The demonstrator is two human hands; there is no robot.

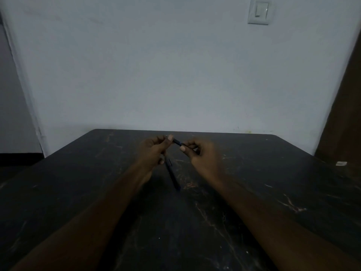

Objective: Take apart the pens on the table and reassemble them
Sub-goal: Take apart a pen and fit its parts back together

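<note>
Above the surface (254,173): my left hand (154,151) and right hand (199,153) each pinch an end of a short pen piece (177,142).
Beneath them: a long pen barrel (172,173), slanting.

Both hands (154,151) (199,155) pinch dark pen piece (177,142) above table (254,182).

no readable text, labels, brands or numbers anywhere, view dim and blurred
</note>
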